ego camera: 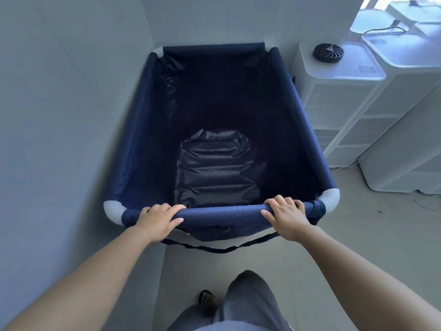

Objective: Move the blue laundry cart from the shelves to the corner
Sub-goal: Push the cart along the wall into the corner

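Observation:
The blue laundry cart fills the middle of the head view, a deep navy fabric bin on a frame with white corner joints. Nothing lies inside but its wrinkled dark liner. Its far end stands in the corner between two white walls, and its left side runs close along the left wall. My left hand grips the near top rail on the left, fingers curled over it. My right hand grips the same rail on the right. A dark strap hangs below the rail.
White tower appliances stand right of the cart, one with a round black fan grille on top. The left wall runs close beside the cart. Grey floor lies to the right and behind. My trouser legs and one shoe show below.

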Demonstrator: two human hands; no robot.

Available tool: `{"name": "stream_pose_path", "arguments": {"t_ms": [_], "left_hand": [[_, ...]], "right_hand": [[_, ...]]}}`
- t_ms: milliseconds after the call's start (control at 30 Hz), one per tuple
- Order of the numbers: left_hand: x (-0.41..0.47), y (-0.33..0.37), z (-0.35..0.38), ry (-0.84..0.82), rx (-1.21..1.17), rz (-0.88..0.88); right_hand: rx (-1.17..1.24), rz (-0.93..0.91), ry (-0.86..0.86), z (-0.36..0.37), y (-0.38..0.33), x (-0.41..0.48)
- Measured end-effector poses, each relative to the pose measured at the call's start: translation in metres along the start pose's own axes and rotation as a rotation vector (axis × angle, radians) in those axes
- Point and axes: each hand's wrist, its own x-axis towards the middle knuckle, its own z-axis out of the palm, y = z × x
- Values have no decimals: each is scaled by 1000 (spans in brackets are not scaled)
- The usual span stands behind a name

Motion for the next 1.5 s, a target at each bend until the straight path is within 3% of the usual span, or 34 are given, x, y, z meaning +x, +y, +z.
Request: {"name": "stream_pose_path", "arguments": {"t_ms": [267,500,667,1200,1500], "left_hand": [[10,-9,0,-22,-93,29],[12,-4,9,72,-55,21],[13,-2,17,175,5,-2],[16,-4,14,105,-23,-16],[9,23,7,84,-252,23]], "right_hand": [[17,49,64,3,-5,-1],[-23,115,268,12,-17,-5],[-45,101,216,12,-13,-3],[-69,93,102,8,-9,2],[-38,41,21,2,-4,2]]}}
